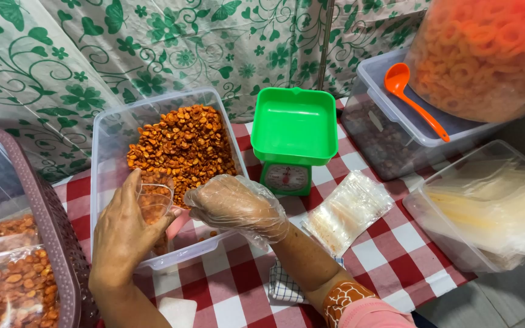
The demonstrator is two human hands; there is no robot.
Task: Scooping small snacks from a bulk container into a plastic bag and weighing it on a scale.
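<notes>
A clear plastic tub (107,130) holds a heap of orange-brown snack pieces (180,143). My left hand (123,234) grips a small clear bag (153,200) over the tub's near side; some pieces show inside the bag. My right hand (235,206), in a thin clear plastic glove, is cupped at the bag's mouth, with a pink scoop (177,222) partly visible beneath it.
A green kitchen scale (293,130) stands behind the hands. A stack of empty clear bags (344,212) lies to the right. A lidded tub with an orange spoon (411,97), a big bag of orange rings (487,54) and a basket of filled bags (13,279) surround the checked tablecloth.
</notes>
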